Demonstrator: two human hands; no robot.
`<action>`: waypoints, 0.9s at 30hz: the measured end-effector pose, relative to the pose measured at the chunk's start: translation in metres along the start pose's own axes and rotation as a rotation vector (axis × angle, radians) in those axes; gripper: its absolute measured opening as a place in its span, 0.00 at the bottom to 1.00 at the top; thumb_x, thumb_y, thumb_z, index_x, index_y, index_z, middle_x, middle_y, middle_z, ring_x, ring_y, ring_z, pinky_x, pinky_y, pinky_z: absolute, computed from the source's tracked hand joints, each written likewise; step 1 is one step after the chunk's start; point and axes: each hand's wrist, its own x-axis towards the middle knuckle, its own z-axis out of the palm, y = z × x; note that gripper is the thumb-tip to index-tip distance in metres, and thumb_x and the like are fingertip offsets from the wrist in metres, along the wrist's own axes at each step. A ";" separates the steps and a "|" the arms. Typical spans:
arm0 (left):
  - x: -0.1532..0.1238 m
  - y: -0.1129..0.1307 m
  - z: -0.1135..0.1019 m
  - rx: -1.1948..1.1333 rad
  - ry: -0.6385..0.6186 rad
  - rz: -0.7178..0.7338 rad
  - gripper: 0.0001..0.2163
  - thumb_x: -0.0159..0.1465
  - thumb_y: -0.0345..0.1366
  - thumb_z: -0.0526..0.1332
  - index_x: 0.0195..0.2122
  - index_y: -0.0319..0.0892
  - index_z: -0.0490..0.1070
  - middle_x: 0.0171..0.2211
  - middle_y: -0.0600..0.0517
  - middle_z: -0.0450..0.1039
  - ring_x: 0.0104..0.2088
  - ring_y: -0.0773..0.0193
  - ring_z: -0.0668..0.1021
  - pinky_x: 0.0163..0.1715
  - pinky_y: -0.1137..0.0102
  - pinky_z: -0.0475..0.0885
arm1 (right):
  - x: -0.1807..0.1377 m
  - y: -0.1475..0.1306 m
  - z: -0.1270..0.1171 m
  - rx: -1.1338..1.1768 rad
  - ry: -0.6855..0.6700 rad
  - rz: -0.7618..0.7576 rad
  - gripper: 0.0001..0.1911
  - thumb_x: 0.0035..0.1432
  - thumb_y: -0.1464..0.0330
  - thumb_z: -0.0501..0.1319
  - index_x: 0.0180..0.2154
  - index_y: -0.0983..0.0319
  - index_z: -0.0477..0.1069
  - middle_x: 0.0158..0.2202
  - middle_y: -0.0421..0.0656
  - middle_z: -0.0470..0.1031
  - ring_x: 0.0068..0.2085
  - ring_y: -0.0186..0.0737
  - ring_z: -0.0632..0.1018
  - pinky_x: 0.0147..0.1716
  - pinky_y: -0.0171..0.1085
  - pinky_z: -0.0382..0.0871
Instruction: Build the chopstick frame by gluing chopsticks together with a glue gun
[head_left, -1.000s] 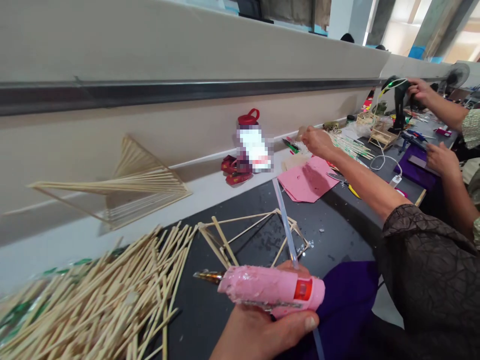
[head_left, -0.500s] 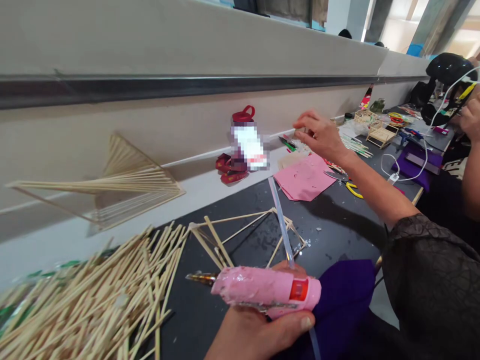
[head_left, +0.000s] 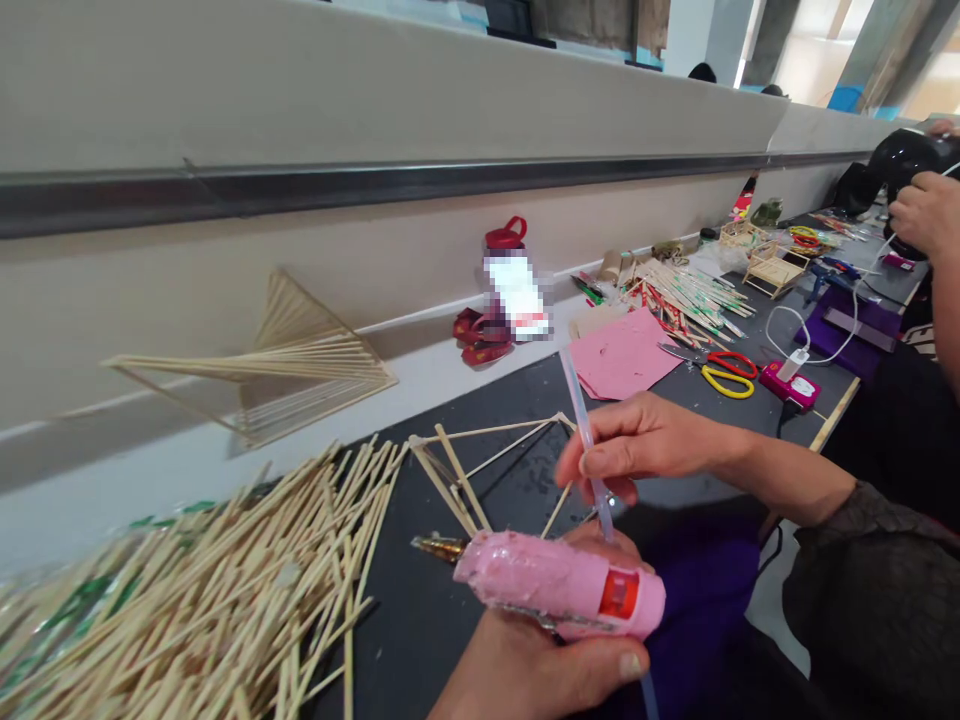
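Observation:
My left hand (head_left: 532, 670) is wrapped round a pink glue gun (head_left: 559, 590) low in the view, its metal nozzle pointing left. A clear glue stick (head_left: 581, 420) juts up out of the gun's back. My right hand (head_left: 637, 450) has its fingers closed on that stick just above the gun. Behind both hands a frame of thin wooden sticks (head_left: 480, 465) lies on the dark table (head_left: 675, 420). A big loose heap of wooden sticks (head_left: 195, 590) fills the lower left.
A fan-shaped stick panel (head_left: 277, 365) leans on the wall. Pink paper (head_left: 622, 360), scissors (head_left: 724, 372), a red-capped jar (head_left: 514, 285), more sticks and small stick models lie farther right. Purple cloth (head_left: 705, 590) lies near me. A co-worker's hand (head_left: 926, 210) holds a black tool.
My right hand has drawn back from the far right of the table and closed on the glue stick above the gun. The glue gun stays in my left hand.

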 end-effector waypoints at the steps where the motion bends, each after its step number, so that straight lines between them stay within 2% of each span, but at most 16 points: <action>1: 0.000 0.000 0.000 -0.007 -0.001 0.010 0.14 0.50 0.43 0.73 0.33 0.42 0.76 0.32 0.50 0.73 0.31 0.64 0.72 0.31 0.71 0.67 | -0.001 -0.002 0.001 -0.071 -0.016 0.005 0.15 0.61 0.59 0.60 0.34 0.65 0.72 0.25 0.37 0.70 0.21 0.25 0.68 0.21 0.28 0.62; 3: -0.001 0.001 0.001 -0.018 0.005 0.019 0.13 0.49 0.42 0.73 0.32 0.42 0.76 0.32 0.50 0.73 0.30 0.64 0.72 0.31 0.71 0.67 | -0.003 -0.006 0.000 -0.262 0.022 -0.027 0.20 0.62 0.57 0.59 0.25 0.64 0.70 0.19 0.35 0.65 0.21 0.26 0.66 0.21 0.28 0.59; 5: -0.001 0.002 0.001 -0.031 0.007 0.017 0.13 0.49 0.41 0.73 0.32 0.41 0.75 0.30 0.51 0.72 0.28 0.66 0.70 0.28 0.72 0.65 | -0.005 -0.008 -0.010 -0.431 0.162 -0.114 0.22 0.62 0.56 0.59 0.21 0.64 0.68 0.19 0.35 0.65 0.21 0.26 0.65 0.22 0.28 0.58; 7: -0.001 0.002 0.002 -0.051 0.012 0.013 0.13 0.48 0.40 0.73 0.32 0.41 0.75 0.29 0.52 0.70 0.27 0.67 0.68 0.26 0.73 0.63 | -0.007 -0.008 -0.029 -0.518 0.407 -0.208 0.22 0.61 0.57 0.59 0.20 0.63 0.68 0.19 0.35 0.65 0.21 0.25 0.64 0.22 0.29 0.56; 8: -0.002 0.002 0.003 -0.055 0.013 0.011 0.13 0.48 0.40 0.73 0.32 0.41 0.75 0.29 0.52 0.70 0.27 0.67 0.68 0.26 0.73 0.63 | -0.006 -0.006 -0.040 -0.526 0.571 -0.240 0.21 0.61 0.57 0.59 0.21 0.63 0.68 0.18 0.35 0.64 0.21 0.25 0.63 0.21 0.29 0.55; 10: -0.002 0.001 0.003 -0.051 0.015 0.011 0.13 0.49 0.40 0.73 0.32 0.41 0.75 0.30 0.52 0.71 0.28 0.67 0.69 0.27 0.73 0.64 | -0.005 -0.002 -0.062 -0.434 0.894 -0.285 0.20 0.59 0.56 0.60 0.22 0.63 0.68 0.17 0.34 0.62 0.19 0.25 0.61 0.19 0.29 0.53; 11: -0.002 0.001 0.003 -0.045 0.016 0.007 0.13 0.49 0.40 0.73 0.32 0.41 0.75 0.31 0.52 0.71 0.28 0.66 0.69 0.28 0.73 0.64 | -0.004 0.001 -0.070 -0.350 1.014 -0.298 0.20 0.58 0.55 0.61 0.22 0.62 0.68 0.17 0.33 0.62 0.18 0.25 0.60 0.17 0.29 0.51; 12: -0.001 0.000 0.003 -0.042 0.020 0.007 0.13 0.49 0.41 0.73 0.32 0.41 0.75 0.31 0.52 0.71 0.29 0.66 0.69 0.28 0.73 0.64 | -0.003 0.004 -0.074 -0.272 1.076 -0.297 0.20 0.57 0.55 0.62 0.22 0.62 0.68 0.17 0.33 0.62 0.17 0.25 0.60 0.17 0.29 0.51; 14: -0.001 -0.001 0.004 -0.039 0.029 0.004 0.14 0.48 0.42 0.73 0.33 0.41 0.75 0.31 0.52 0.71 0.28 0.66 0.70 0.28 0.72 0.64 | -0.002 0.008 -0.067 -0.143 1.023 -0.241 0.16 0.54 0.56 0.65 0.26 0.63 0.70 0.19 0.34 0.66 0.19 0.26 0.65 0.17 0.28 0.55; 16: 0.000 -0.002 0.005 -0.035 0.043 0.006 0.15 0.48 0.42 0.73 0.33 0.41 0.75 0.30 0.52 0.72 0.28 0.66 0.70 0.28 0.72 0.65 | -0.002 0.009 -0.045 -0.044 0.760 -0.133 0.15 0.53 0.57 0.66 0.33 0.63 0.73 0.25 0.38 0.74 0.21 0.27 0.70 0.17 0.27 0.56; 18: 0.001 -0.002 0.006 -0.029 0.060 0.001 0.15 0.48 0.42 0.73 0.33 0.41 0.75 0.30 0.52 0.72 0.29 0.65 0.71 0.29 0.72 0.66 | -0.001 0.006 -0.017 0.049 0.503 -0.091 0.17 0.55 0.57 0.64 0.40 0.63 0.73 0.32 0.42 0.78 0.24 0.28 0.75 0.18 0.27 0.58; 19: 0.002 -0.002 0.006 -0.025 0.061 -0.005 0.14 0.48 0.41 0.73 0.33 0.41 0.76 0.30 0.51 0.73 0.29 0.65 0.71 0.29 0.72 0.66 | 0.000 0.003 -0.004 0.082 0.410 -0.080 0.15 0.57 0.59 0.64 0.41 0.62 0.72 0.34 0.42 0.79 0.26 0.28 0.76 0.20 0.26 0.61; 21: 0.002 -0.003 0.004 -0.028 0.059 0.002 0.14 0.48 0.40 0.73 0.33 0.41 0.77 0.31 0.51 0.74 0.29 0.65 0.72 0.29 0.72 0.67 | 0.003 -0.004 0.012 0.127 0.305 -0.092 0.10 0.58 0.63 0.63 0.38 0.62 0.70 0.35 0.42 0.79 0.29 0.29 0.78 0.23 0.26 0.65; 24: 0.001 -0.005 -0.001 -0.050 0.088 0.030 0.14 0.48 0.40 0.74 0.35 0.42 0.79 0.37 0.48 0.77 0.32 0.62 0.75 0.31 0.71 0.70 | 0.005 -0.015 0.016 0.154 0.270 -0.181 0.08 0.61 0.63 0.60 0.35 0.62 0.67 0.28 0.38 0.75 0.27 0.29 0.76 0.25 0.28 0.67; 27: 0.000 -0.005 -0.006 -0.190 0.121 0.066 0.17 0.48 0.42 0.75 0.37 0.42 0.80 0.36 0.45 0.78 0.32 0.60 0.77 0.28 0.71 0.71 | -0.006 -0.026 0.009 0.024 0.404 -0.343 0.11 0.65 0.59 0.58 0.39 0.61 0.70 0.22 0.34 0.66 0.22 0.28 0.70 0.24 0.29 0.66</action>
